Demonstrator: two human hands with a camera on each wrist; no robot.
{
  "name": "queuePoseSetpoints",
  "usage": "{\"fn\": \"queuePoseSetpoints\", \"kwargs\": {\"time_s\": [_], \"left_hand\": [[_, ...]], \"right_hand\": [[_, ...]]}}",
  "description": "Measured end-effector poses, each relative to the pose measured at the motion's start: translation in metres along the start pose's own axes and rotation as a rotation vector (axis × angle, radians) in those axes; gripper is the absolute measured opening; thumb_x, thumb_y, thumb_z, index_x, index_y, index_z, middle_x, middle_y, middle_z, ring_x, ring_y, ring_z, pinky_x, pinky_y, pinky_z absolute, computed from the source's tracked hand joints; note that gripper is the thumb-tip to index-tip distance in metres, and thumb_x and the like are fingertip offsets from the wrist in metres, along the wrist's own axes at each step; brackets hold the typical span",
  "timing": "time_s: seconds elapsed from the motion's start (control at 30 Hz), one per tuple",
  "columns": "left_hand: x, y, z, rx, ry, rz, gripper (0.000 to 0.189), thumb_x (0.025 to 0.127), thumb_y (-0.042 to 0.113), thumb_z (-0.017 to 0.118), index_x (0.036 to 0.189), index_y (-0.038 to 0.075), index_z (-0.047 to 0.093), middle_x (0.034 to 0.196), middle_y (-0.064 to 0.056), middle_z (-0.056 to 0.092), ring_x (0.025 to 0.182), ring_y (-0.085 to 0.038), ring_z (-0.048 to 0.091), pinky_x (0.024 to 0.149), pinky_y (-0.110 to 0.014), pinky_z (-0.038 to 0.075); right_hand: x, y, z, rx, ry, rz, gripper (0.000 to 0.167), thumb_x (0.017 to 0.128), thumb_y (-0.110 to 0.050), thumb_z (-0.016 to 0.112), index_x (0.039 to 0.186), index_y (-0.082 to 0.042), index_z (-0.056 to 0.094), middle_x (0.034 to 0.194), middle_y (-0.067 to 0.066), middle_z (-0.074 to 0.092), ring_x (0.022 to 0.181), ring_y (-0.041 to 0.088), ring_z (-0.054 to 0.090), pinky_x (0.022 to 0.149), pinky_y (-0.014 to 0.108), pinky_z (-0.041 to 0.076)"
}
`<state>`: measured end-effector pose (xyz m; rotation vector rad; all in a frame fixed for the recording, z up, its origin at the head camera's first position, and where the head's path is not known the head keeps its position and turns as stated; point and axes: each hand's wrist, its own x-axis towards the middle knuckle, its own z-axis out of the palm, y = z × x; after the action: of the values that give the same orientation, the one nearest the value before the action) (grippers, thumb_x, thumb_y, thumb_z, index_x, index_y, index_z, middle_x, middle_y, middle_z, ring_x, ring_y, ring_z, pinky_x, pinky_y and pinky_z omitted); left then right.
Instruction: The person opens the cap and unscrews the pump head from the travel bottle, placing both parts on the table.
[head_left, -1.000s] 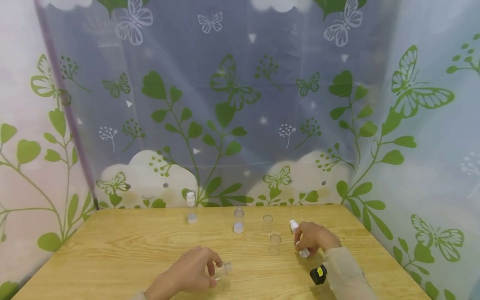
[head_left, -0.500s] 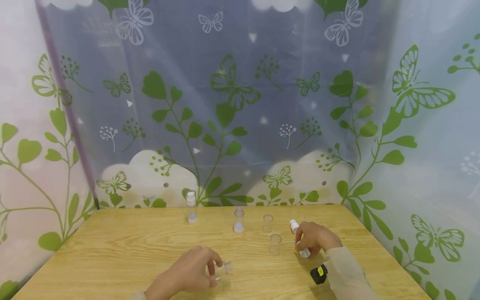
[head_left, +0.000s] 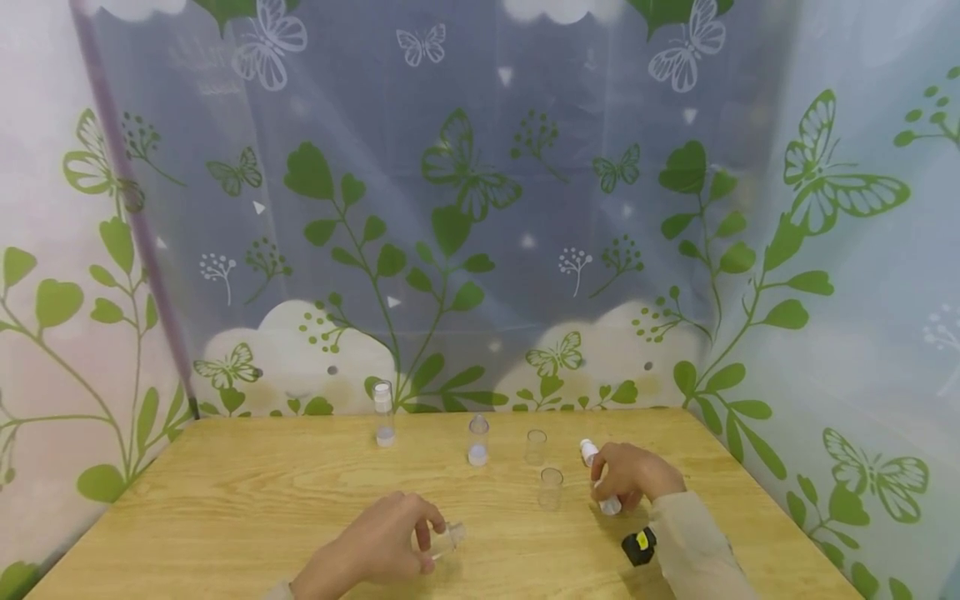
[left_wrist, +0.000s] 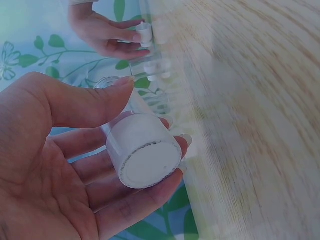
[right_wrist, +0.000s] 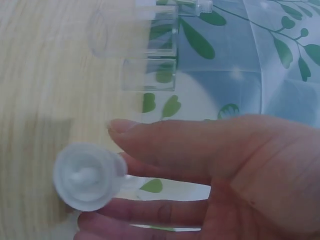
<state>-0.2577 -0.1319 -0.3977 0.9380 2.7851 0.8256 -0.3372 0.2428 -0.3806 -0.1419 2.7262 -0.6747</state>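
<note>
My left hand (head_left: 386, 537) is low over the near middle of the table. It grips a small clear bottle (left_wrist: 145, 150) with a white base, thumb on one side and fingers round the other. Towards the right side, my right hand (head_left: 633, 475) pinches a white, translucent pump-like piece (right_wrist: 85, 177), whose round end faces the right wrist camera. Just beyond those fingers lies another white cap-like piece (head_left: 588, 451). Two clear open cups (head_left: 550, 492), perhaps bottle covers, stand left of the right hand.
Two upright clear bottles with white bases stand at the back, one bottle (head_left: 384, 417) left and the other bottle (head_left: 477, 442) nearer the middle. A black block (head_left: 639, 547) with a yellow mark is at the right wrist. Printed curtains surround the wooden table (head_left: 247, 483).
</note>
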Motion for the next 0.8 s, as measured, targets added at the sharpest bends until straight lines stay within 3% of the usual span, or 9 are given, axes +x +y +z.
{"fn": "queuePoseSetpoints", "kwargs": {"time_s": [0.2, 0.4, 0.63, 0.8], "left_hand": [[0.001, -0.001, -0.001, -0.023, 0.002, -0.018, 0.035, 0.073, 0.009, 0.087, 0.107, 0.007, 0.076, 0.083, 0.005, 0.075, 0.086, -0.021, 0.07, 0.085, -0.054, 0.059], [0.005, -0.002, 0.0, -0.061, 0.044, 0.005, 0.031, 0.076, 0.008, 0.083, 0.105, 0.008, 0.072, 0.088, 0.001, 0.074, 0.084, -0.017, 0.067, 0.074, -0.038, 0.059], [0.025, 0.004, 0.0, -0.116, 0.081, 0.007, 0.036, 0.081, 0.002, 0.077, 0.113, 0.005, 0.063, 0.097, -0.005, 0.07, 0.071, -0.008, 0.061, 0.062, -0.024, 0.052], [0.042, 0.005, -0.001, -0.067, 0.115, 0.057, 0.036, 0.079, 0.002, 0.081, 0.11, 0.005, 0.064, 0.101, -0.008, 0.073, 0.093, -0.025, 0.07, 0.083, -0.042, 0.06]], "right_hand": [[-0.007, -0.006, -0.009, -0.036, 0.033, -0.026, 0.03, 0.092, -0.013, 0.076, 0.119, -0.006, 0.067, 0.104, 0.01, 0.063, 0.075, 0.021, 0.059, 0.068, 0.038, 0.058], [-0.016, -0.021, -0.019, -0.091, 0.039, -0.103, 0.029, 0.092, -0.014, 0.077, 0.119, -0.008, 0.069, 0.132, 0.017, 0.063, 0.081, 0.021, 0.062, 0.069, 0.04, 0.058], [-0.02, -0.033, -0.022, -0.111, 0.034, -0.167, 0.032, 0.092, -0.013, 0.077, 0.122, -0.006, 0.069, 0.102, 0.009, 0.069, 0.082, 0.021, 0.066, 0.069, 0.04, 0.059], [-0.021, -0.037, -0.024, -0.134, 0.029, -0.177, 0.032, 0.092, -0.013, 0.077, 0.122, -0.006, 0.068, 0.096, 0.008, 0.067, 0.079, 0.023, 0.066, 0.068, 0.039, 0.058]]}}
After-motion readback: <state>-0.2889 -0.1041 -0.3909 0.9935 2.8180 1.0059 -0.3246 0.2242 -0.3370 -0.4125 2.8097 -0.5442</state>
